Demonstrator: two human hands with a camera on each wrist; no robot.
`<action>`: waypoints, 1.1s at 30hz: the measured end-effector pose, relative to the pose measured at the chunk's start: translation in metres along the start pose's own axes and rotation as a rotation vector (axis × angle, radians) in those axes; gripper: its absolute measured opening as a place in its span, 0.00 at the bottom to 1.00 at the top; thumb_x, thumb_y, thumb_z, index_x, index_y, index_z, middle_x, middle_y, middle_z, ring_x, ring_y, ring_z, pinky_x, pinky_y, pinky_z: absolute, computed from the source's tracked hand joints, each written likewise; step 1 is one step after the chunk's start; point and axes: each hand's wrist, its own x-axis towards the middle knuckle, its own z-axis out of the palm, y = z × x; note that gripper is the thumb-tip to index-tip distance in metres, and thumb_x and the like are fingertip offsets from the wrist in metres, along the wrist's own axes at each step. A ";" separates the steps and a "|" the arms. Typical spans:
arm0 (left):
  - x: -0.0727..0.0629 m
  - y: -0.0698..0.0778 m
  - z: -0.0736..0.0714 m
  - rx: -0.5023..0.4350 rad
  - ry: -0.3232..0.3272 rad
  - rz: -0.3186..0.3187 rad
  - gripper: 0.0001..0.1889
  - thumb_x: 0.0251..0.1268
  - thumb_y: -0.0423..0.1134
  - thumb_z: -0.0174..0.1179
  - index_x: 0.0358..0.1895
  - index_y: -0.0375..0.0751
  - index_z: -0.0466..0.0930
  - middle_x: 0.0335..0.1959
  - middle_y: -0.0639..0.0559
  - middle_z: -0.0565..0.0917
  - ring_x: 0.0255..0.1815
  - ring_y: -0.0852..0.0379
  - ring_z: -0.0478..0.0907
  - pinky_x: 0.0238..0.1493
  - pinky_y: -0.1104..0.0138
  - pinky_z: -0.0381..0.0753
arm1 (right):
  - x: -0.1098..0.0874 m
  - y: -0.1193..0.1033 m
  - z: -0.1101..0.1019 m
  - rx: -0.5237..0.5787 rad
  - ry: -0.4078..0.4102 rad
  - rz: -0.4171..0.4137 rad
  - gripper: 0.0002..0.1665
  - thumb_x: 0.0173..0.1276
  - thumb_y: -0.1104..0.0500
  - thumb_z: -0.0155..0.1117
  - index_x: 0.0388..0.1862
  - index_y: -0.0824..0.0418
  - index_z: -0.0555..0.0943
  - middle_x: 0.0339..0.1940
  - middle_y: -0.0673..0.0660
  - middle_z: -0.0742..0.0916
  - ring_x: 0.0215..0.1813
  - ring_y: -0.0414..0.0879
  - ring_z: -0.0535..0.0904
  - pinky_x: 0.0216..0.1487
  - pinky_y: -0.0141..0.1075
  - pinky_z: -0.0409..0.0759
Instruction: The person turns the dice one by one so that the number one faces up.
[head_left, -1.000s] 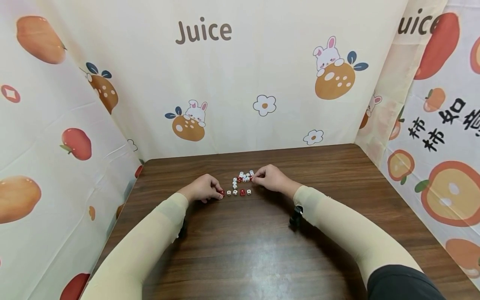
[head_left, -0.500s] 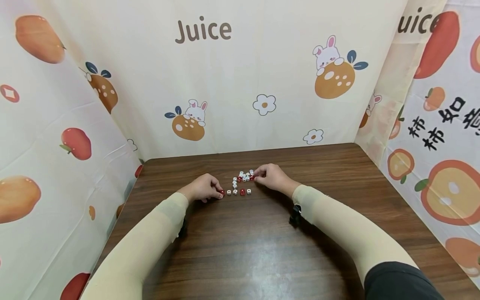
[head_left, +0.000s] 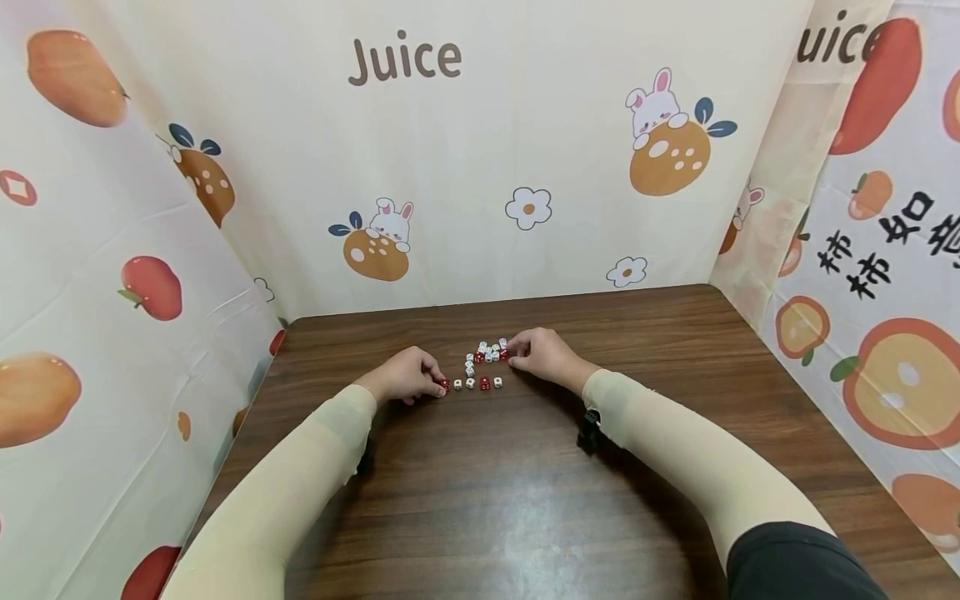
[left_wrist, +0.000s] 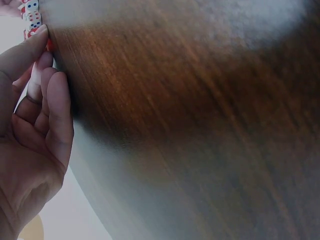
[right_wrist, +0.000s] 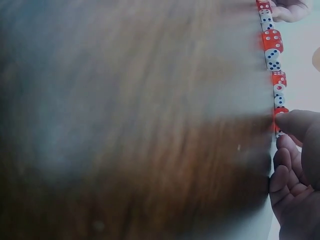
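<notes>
In the head view my left hand pinches a red die between thumb and fingertips, at the left end of a loose front row of dice. That row continues rightward with white dice and another red die. My right hand has thumb and index finger on a red die at the right end of a tight rear group of white and red dice. In the right wrist view the thumb covers part of this red die. Fingers partly hide the left die in the left wrist view.
Two white dice lie between the front row and the rear group. All stand on a dark wooden table. Printed fabric hangs behind the table's far edge and along both sides.
My right fingertips have shifted slightly right and spread a little, so more of the red die there shows. The left hand stays in place on its red die.
</notes>
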 end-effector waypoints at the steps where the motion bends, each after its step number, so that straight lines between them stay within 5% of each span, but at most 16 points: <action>1: 0.000 0.000 0.000 0.001 0.001 0.000 0.04 0.71 0.39 0.81 0.40 0.47 0.95 0.27 0.55 0.88 0.25 0.57 0.76 0.27 0.62 0.84 | 0.000 0.000 0.000 0.002 0.001 -0.002 0.14 0.76 0.61 0.80 0.57 0.62 0.94 0.31 0.50 0.90 0.33 0.38 0.80 0.43 0.34 0.81; 33: 0.001 0.000 -0.001 -0.001 -0.010 -0.016 0.04 0.71 0.39 0.81 0.39 0.49 0.95 0.26 0.56 0.87 0.24 0.58 0.77 0.26 0.63 0.84 | 0.012 -0.002 0.001 -0.004 -0.049 0.000 0.14 0.73 0.59 0.83 0.55 0.60 0.94 0.28 0.47 0.89 0.31 0.38 0.79 0.45 0.36 0.80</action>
